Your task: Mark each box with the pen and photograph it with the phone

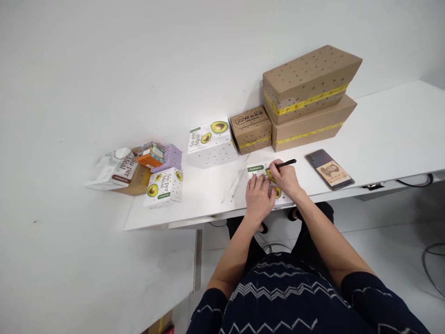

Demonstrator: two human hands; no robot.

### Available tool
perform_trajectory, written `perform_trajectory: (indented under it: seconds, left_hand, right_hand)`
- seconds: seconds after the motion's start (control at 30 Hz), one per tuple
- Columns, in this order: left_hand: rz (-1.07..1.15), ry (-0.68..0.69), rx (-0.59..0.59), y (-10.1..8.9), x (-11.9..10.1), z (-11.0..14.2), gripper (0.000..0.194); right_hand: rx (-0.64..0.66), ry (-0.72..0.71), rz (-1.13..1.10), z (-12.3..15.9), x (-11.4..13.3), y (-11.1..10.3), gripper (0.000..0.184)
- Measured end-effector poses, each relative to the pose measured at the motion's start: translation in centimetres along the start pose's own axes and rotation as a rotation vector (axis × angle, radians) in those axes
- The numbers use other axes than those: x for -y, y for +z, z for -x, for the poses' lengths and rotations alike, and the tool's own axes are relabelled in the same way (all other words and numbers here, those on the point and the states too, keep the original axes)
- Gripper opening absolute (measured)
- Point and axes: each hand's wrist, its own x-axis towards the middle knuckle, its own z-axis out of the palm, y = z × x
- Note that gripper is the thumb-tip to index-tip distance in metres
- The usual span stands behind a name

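Observation:
A white carton with avocado pictures [255, 169] lies on the white table near its front edge, right before me. My left hand [259, 198] rests on top of it, fingers spread over the printed face. My right hand [285, 178] grips a black pen [288, 163], its rear end pointing up to the right. The pen's tip is by the carton's top, mostly hidden behind the fingers, so I cannot tell whether it touches. Both hands cover much of the carton's print.
A phone [328, 169] lies to the right. Behind stand two stacked brown boxes [309, 83], a small brown box [252, 127] and a white avocado box [212, 153]. At left are another avocado box [165, 188], an orange box [151, 155], a purple box [172, 160] and a white bag [120, 167].

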Motion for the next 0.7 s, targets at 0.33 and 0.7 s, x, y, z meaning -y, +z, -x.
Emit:
perform_trajectory:
  seconds: [0.33,0.7]
  left_hand:
    - [-0.062,0.015,-0.023,0.2,0.1,0.1,0.036]
    - [-0.009,0.055,-0.129,0.2,0.3,0.1,0.029]
  right_hand:
    - [0.03,0.042,-0.003,0.1,0.1,-0.1,0.026]
    - [-0.387,-0.083,-0.039,0.7,-5.3,-2.3,0.032]
